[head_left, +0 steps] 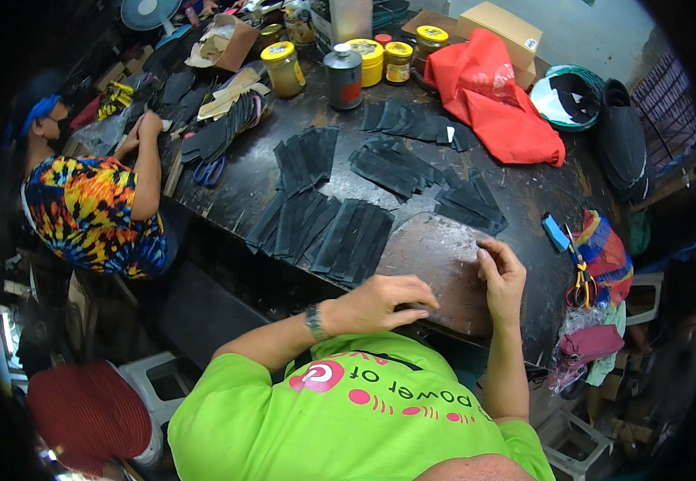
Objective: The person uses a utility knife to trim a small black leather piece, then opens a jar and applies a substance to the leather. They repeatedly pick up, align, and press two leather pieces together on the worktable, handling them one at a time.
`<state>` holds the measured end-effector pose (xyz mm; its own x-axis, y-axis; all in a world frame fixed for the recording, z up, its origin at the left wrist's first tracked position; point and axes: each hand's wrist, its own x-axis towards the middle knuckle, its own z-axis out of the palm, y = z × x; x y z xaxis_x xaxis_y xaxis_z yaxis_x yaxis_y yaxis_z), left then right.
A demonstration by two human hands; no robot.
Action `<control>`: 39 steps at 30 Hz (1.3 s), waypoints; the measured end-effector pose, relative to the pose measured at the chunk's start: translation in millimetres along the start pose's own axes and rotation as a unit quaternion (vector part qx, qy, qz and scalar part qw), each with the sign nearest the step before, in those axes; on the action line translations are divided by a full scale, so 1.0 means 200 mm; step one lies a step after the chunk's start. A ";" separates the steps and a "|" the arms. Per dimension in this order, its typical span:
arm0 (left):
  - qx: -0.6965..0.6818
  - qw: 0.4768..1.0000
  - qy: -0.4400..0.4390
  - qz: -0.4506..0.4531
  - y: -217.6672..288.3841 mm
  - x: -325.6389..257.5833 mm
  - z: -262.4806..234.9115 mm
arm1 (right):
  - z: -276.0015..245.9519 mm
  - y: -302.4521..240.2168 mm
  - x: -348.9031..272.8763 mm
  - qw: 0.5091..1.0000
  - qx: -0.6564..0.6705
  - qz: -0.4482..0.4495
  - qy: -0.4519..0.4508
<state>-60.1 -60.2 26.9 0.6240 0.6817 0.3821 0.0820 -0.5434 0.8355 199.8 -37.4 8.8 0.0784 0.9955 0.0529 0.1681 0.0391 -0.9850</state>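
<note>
A worn brown board [436, 260] lies at the table's near edge, in front of me. Over its near left part hovers my left hand [388, 303], thumb apart from the fingers, with nothing in it. At the board's right side my right hand [504, 276] is raised, thumb and fingertips drawn together; whatever they may hold is too small to make out. Left of the board lies a fanned bundle of black strips [353, 240], with another bundle [304, 224] beside it. Farther back are more black strips [396, 166], and one group [472, 200] lies just beyond the board.
Jars [284, 70], a dark metal can [343, 78] and a red cloth [488, 96] stand or lie farther back. Scissors [580, 276] and a blue tool [556, 232] are on the right. At the left, a person [95, 200] works beside blue-handled scissors [209, 171].
</note>
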 end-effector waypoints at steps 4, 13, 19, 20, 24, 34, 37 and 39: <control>0.028 0.999 0.041 0.007 -0.11 0.04 0.15 | 0.12 -0.13 0.16 0.995 -0.029 -0.078 -0.053; 0.100 0.990 0.051 0.083 -0.21 0.02 0.23 | 0.49 -0.26 0.68 0.975 -0.045 -0.157 -0.151; 0.057 0.994 0.048 0.082 -0.23 0.01 0.24 | 0.92 -0.36 1.32 0.939 -0.198 -0.257 -0.112; 0.051 0.994 0.050 0.083 -0.23 0.01 0.24 | 1.00 -0.37 1.40 0.922 -0.223 -0.301 -0.093; 0.027 0.996 0.049 0.072 -0.24 0.01 0.24 | 1.25 -0.37 1.55 0.867 -0.322 -0.378 -0.025; 0.032 0.994 0.021 0.104 -0.28 -0.01 0.25 | 1.44 -0.34 1.60 0.869 -0.347 -0.351 0.021; 0.018 0.993 0.031 0.116 -0.28 -0.01 0.25 | 1.48 -0.34 1.63 0.866 -0.361 -0.344 0.030; 0.009 0.992 0.038 0.124 -0.27 0.00 0.25 | 1.50 -0.34 1.63 0.860 -0.371 -0.348 0.040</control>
<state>-26.1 -55.6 -39.1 0.5667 0.5601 0.6043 -0.0532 -0.7070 0.7052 -80.9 310.4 43.1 -0.2328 0.7433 0.6271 0.7801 0.5278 -0.3360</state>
